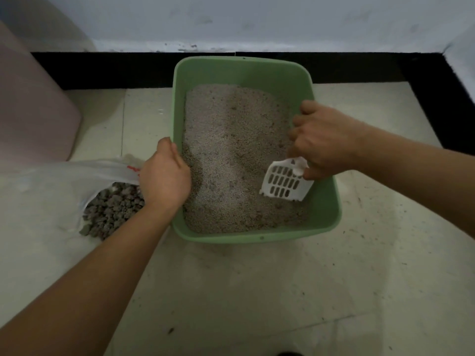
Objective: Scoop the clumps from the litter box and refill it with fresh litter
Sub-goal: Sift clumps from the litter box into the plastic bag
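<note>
- My left grip [164, 173] is curled over the left rim of the green rectangular plastic litter box [257, 238], fingers hooked inside the wall.
- My right grip [324, 143] is closed round the handle of the white slotted plastic scoop [284, 183], thumb pressed on the handle's end.
- The scoop's blade tilts down over the pale grey granular litter [231, 150], close to the box's right wall and toward the near end. I cannot tell whether its front edge touches the grains.
- The litter fills the bottom of the box, its surface uneven with darker patches.
- The box sits on the pale tiled floor [257, 291], its far end near the black skirting strip [102, 70].
- Just left of the box lies a translucent white plastic bag [64, 181], its mouth open toward my left wrist, with dark grey clumps [113, 209] piled inside.
- A pink rounded plastic bin [30, 98] stands at the far left.
</note>
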Demonstrator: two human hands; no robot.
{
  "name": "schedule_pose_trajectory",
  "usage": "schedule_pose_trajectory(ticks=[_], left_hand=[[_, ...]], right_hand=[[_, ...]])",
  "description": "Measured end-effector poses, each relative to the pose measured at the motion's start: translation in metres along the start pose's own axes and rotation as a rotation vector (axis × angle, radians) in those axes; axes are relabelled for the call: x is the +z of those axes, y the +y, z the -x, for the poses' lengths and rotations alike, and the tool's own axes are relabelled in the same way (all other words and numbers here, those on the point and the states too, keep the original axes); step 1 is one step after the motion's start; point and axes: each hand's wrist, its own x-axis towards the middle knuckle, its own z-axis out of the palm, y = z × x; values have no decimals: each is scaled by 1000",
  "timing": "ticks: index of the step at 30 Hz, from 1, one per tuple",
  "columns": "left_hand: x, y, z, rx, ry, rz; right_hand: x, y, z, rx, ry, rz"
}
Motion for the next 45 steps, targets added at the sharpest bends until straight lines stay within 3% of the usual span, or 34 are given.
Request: schedule_pose_trajectory(ticks=[11, 18, 21, 23, 29, 34, 40, 45], left_hand=[[3, -2, -1, -26, -6, 41], [3, -2, -2, -46, -22, 63], [4, -2, -2, -50, -17, 59], [4, -3, -2, -49, -19, 67], [3, -4, -3, -62, -27, 140], [1, -3, -3, -73, -39, 160], [1, -1, -3, -92, -54, 180], [1, -1, -2, -93, -46, 201]], right_hand=[[47, -22, 13, 199, -100, -361], [35, -85, -6, 437, -78, -873], [37, -114, -17, 490, -146, -1293], [40, -126, -22, 506, -93, -1442], [41, -135, -35, 467, 77, -1586], [47, -121, -25, 414, 121, -1815], [52, -95, -15, 599, 264, -1850], [48, -90, -10, 541, 193, -1796]])
